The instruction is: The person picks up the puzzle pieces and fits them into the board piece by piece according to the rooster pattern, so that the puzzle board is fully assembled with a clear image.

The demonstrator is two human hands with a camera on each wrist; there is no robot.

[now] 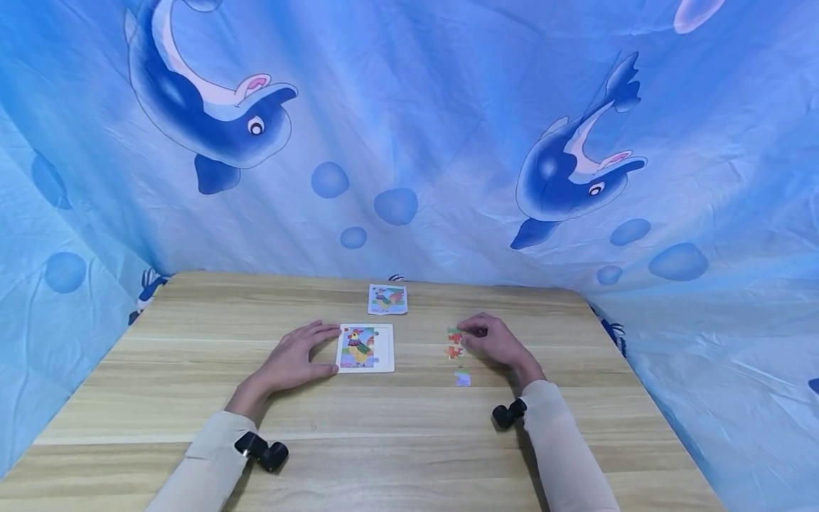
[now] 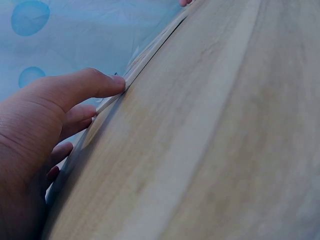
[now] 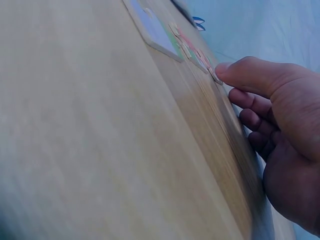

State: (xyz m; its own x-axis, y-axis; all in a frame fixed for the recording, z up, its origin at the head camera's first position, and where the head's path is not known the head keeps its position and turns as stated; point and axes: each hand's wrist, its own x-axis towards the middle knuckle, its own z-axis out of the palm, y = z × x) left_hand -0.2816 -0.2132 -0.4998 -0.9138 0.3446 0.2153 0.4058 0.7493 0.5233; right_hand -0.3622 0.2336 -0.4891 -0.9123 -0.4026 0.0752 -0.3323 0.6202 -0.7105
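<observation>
The right hand (image 1: 495, 341) curls its fingers over a small puzzle piece (image 1: 455, 336) on the counter (image 1: 192, 398), thumb and forefinger closing on its edge in a pinching grip; whether the piece has left the wood cannot be told. The left hand (image 1: 296, 359) lies with fingers nearly straight, thumb tip and fingertips pressed against the left edge of the puzzle board (image 1: 365, 348) to steady it, not wrapped round it. The step in hand looks like picking a loose piece, and the next move would call for lifting it clear, carrying it left to the board and turning it to fit a gap. The board is a white-framed square showing a bright bird, partly filled. An orange piece (image 1: 453, 351) and a pale purple piece (image 1: 462, 377) lie just beside the right hand, and a picture card (image 1: 387, 299) sits beyond the board.
</observation>
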